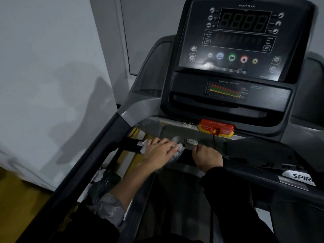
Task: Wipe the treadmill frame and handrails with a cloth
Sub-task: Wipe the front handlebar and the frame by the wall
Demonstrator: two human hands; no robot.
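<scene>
Under the left hand lies the cloth, white and bunched up, on the front bar of the treadmill. The fingers lie flat and nearly straight on top of it. They press it down and do not wrap round it. Bits of cloth poke out at 9 o'clock and at 3 o'clock of the hand. Just at 3 o'clock of the cloth, the right hand has its fingers curled over the same bar and holds on to it.

At 1 o'clock of the cloth, near by, sits the red stop switch. At 12 o'clock, higher up, is the panel with its buttons. The left rail runs down toward 7 o'clock.

I think two things could go wrong. With flat fingers, the cloth may slip out and drop. A wide swipe toward 1 o'clock may bump the switch.
</scene>
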